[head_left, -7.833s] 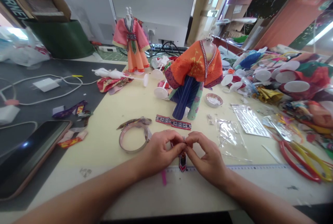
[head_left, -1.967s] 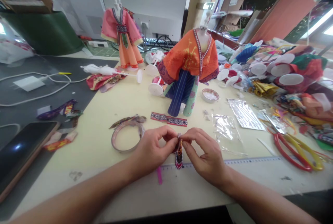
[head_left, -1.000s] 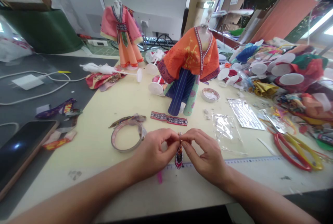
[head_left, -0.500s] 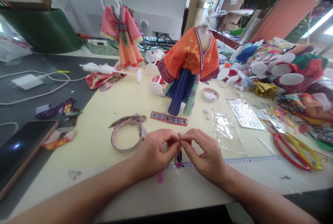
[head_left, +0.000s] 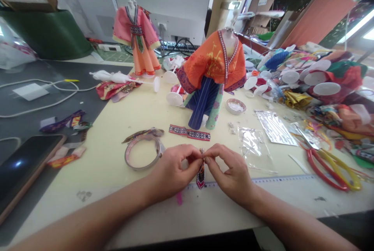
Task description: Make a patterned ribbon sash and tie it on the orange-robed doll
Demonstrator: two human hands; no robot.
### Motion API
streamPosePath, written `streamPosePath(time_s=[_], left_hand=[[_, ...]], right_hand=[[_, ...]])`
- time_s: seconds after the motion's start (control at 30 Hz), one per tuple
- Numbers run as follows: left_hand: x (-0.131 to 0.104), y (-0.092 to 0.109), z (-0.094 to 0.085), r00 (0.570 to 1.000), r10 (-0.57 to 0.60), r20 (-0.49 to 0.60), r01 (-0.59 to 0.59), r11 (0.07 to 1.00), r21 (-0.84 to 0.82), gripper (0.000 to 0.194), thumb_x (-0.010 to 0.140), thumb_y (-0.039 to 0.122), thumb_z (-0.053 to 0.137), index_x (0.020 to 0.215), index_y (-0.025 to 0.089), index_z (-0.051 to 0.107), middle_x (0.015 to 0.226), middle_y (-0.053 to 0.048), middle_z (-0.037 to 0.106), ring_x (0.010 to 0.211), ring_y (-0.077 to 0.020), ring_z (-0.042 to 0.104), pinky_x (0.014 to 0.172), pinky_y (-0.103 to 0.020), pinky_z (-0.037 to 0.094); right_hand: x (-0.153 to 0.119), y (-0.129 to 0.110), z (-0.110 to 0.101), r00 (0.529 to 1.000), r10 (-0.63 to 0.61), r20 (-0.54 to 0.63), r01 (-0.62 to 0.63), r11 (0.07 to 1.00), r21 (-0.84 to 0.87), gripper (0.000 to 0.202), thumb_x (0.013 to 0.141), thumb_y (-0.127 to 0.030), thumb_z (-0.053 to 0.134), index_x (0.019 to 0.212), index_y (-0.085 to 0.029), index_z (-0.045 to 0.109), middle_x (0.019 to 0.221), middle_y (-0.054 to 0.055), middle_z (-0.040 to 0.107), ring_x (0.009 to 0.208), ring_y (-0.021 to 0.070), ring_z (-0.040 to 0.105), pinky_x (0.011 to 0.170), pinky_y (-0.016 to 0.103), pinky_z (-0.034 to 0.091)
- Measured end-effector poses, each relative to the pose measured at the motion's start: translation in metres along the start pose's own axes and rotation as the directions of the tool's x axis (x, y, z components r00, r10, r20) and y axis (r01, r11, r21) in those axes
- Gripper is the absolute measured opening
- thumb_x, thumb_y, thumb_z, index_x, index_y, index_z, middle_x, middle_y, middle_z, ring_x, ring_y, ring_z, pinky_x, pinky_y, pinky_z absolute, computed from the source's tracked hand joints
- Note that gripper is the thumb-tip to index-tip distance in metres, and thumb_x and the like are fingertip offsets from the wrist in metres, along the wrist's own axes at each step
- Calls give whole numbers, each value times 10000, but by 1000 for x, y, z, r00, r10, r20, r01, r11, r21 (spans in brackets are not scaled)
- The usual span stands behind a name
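Note:
Between my hands hangs a small pointed fabric strip (head_left: 201, 179), dark in the middle with a white beaded edge. My left hand (head_left: 182, 167) pinches its upper part between thumb and index finger. At the same spot my right hand (head_left: 229, 169) has thumb and fingertips closed on the strip's beaded edge; the exact grip is partly hidden by the fingers. Just beyond the fingers lies a patterned ribbon (head_left: 189, 132) in red, black and white. A roll of tape (head_left: 126, 157) rests left of my left hand, and a ruler (head_left: 263, 181) runs along the table under the hands.
A dress form in an orange robe (head_left: 204, 56) stands ahead; another in a pink robe (head_left: 121, 25) is farther left. Scissors (head_left: 327, 173) and clear plastic bags (head_left: 254, 150) lie right, below a fabric pile (head_left: 350, 76). A phone (head_left: 26, 169) lies left.
The fingertips of my right hand have shifted very slightly at the top of the strip. Everything else stays as it was.

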State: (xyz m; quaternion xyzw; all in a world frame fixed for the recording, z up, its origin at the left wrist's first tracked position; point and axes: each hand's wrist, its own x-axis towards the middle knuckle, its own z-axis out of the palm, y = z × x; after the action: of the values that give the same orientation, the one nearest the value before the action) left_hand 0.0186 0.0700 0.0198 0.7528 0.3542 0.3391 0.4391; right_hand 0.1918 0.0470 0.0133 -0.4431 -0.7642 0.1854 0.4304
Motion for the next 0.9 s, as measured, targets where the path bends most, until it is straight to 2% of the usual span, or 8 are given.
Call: streamPosePath(time_s=[0.2, 0.33, 0.57, 0.73, 0.9], left_hand=[[2, 2, -2, 991, -126, 40, 130, 984, -124, 133, 845, 231, 521, 746, 155, 569, 640, 4, 614, 607, -105, 564, 612, -223, 464], [2, 2, -3, 984, -177, 29, 179, 967, -181, 132, 832, 235, 535, 741, 149, 575, 643, -4, 625, 604, -112, 584, 599, -227, 487], [4, 0, -2, 979, -205, 16, 202, 944, -259, 109, 828, 215, 534, 756, 145, 578, 659, -9, 632, 612, -113, 600, 607, -231, 509], [4, -2, -2, 978, -210, -10, 202, 951, -234, 115, 833, 216, 535, 756, 147, 585, 670, -9, 638, 617, -111, 595, 609, -229, 505], [4, -5, -3, 977, -213, -27, 202, 954, -222, 127, 838, 238, 539, 755, 154, 588, 663, -1, 635, 628, -114, 598, 622, -232, 499]], right_hand=[[3, 0, -2, 993, 113, 16, -114, 991, 64, 103, 810, -128, 512, 758, -197, 566, 675, -10, 603, 618, 117, 567, 584, 252, 463], [4, -1, -4, 984, 180, 12, -180, 979, 99, 104, 802, -135, 512, 726, -191, 556, 664, -14, 601, 617, 115, 565, 583, 247, 460], [6, 1, -6, 961, 276, -6, -269, 943, 195, 102, 812, -192, 515, 720, -186, 560, 655, -10, 580, 615, 122, 549, 566, 256, 449], [6, 4, -6, 940, 340, -40, -315, 905, 288, 106, 820, -201, 514, 725, -187, 559, 648, -19, 562, 608, 111, 525, 576, 257, 438], [7, 6, -4, 937, 346, -45, -318, 901, 294, 93, 826, -202, 514, 747, -188, 560, 666, -16, 570, 626, 112, 530, 588, 258, 443]])
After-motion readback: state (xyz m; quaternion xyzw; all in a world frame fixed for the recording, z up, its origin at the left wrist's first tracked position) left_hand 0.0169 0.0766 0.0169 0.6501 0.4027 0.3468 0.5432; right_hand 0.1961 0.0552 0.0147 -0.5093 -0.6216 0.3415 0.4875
